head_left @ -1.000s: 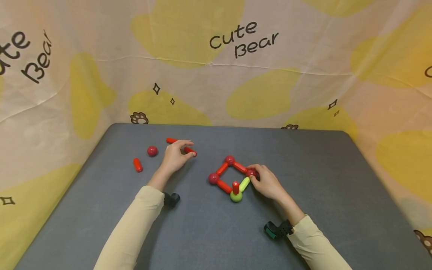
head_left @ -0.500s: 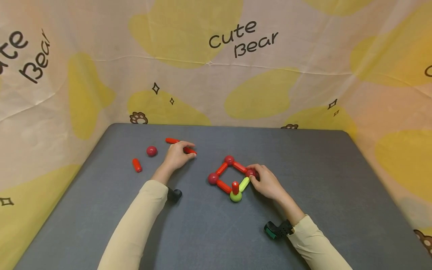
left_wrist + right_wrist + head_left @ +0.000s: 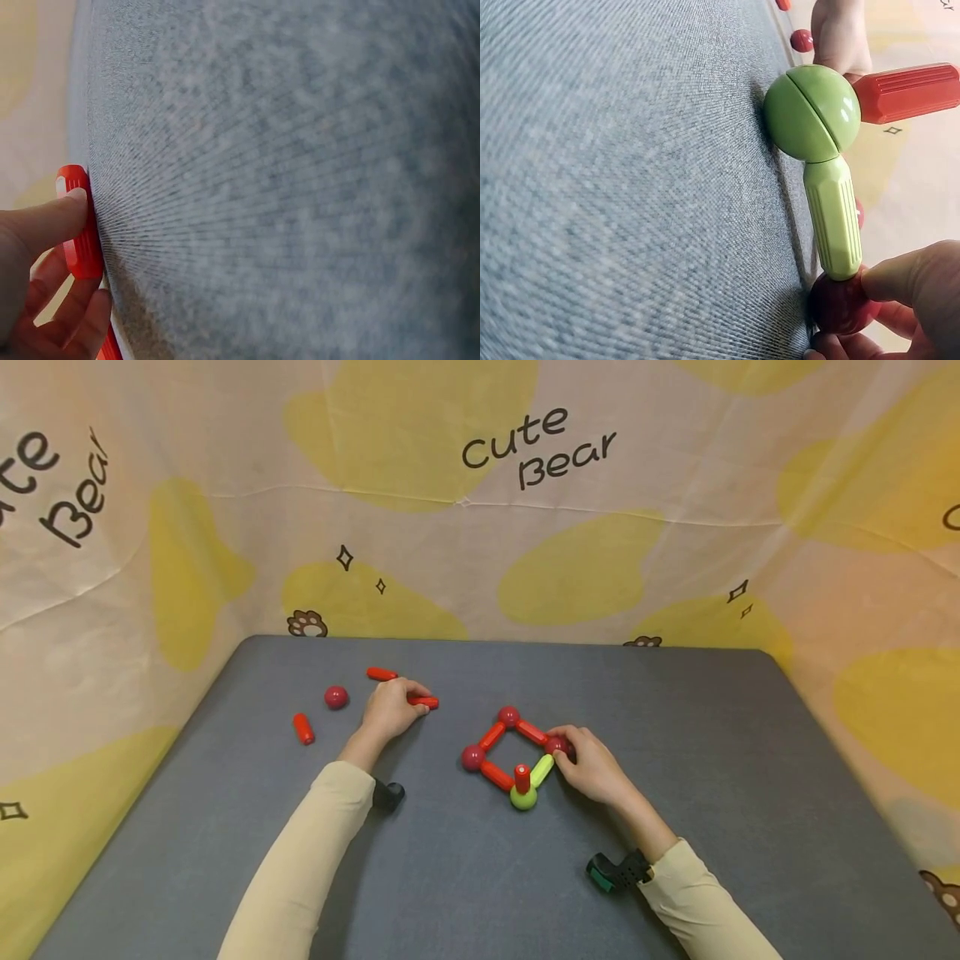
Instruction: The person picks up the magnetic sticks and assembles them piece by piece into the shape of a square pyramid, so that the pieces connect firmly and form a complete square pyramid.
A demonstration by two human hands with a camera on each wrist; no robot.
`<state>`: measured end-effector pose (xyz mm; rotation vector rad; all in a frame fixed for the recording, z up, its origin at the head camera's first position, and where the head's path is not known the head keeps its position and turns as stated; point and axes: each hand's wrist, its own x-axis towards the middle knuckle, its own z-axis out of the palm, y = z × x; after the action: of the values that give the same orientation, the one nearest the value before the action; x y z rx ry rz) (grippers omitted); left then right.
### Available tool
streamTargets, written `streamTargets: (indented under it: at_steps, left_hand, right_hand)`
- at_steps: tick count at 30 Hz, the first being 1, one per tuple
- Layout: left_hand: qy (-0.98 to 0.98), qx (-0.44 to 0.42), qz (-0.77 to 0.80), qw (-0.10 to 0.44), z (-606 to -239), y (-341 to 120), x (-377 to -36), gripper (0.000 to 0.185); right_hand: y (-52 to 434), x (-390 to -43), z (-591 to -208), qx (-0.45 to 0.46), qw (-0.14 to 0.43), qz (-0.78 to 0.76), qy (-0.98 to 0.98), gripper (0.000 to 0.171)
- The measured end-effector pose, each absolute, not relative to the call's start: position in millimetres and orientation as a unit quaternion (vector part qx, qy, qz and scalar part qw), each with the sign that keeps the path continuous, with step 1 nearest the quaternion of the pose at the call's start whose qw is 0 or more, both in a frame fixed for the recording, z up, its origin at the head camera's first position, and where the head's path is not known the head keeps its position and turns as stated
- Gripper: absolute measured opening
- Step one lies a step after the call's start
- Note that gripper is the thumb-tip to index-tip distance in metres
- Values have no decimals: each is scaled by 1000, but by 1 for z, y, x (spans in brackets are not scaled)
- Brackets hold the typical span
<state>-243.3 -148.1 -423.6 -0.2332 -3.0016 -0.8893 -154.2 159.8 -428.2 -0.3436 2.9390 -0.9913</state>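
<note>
In the head view my left hand (image 3: 392,708) pinches a red magnetic rod (image 3: 425,702) between thumb and fingers. The left wrist view shows the thumb pressed on that ribbed red rod (image 3: 81,240), close to the tabletop. My right hand (image 3: 592,766) grips a dark red ball (image 3: 841,304) at the right corner of a four-sided frame. A light green rod (image 3: 832,217) joins that ball to a green ball (image 3: 812,112). From the green ball a red rod (image 3: 522,777) stands upright. Red rods (image 3: 492,736) and red balls (image 3: 509,717) make up the other sides and corners.
Left of the left hand lie a loose red ball (image 3: 336,697) and a red rod (image 3: 303,728). Another red rod (image 3: 382,673) lies just beyond that hand. The grey table (image 3: 465,877) ends at a patterned cloth backdrop (image 3: 420,535).
The red rod in my left hand has turned from slanting to nearly level in the head view, and the fingers have closed in on it. My right hand still holds the ball in place.
</note>
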Motion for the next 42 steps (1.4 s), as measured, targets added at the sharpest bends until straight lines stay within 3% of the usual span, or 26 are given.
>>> streamTargets:
  at_steps: [16,21,34,42]
  left_hand:
    - [-941,-126,-314,12,-411,-131,-227,32]
    - [-925,-156,-346,22,-406,-123,-218,28]
    - [-886,-170,-431,-27,-400,-112,-192,21]
    - [-874,-186,-448,-21,-402,-106,-180,18]
  right_hand:
    - [161,-153,-429,-114,9,-318,941,30]
    - [162,-153,-430,-115,7,-318,941,30]
    - [161,-155,-432,-118,3,-316,942,30]
    - [161,-155,-432,-123,0,-315,941,30]
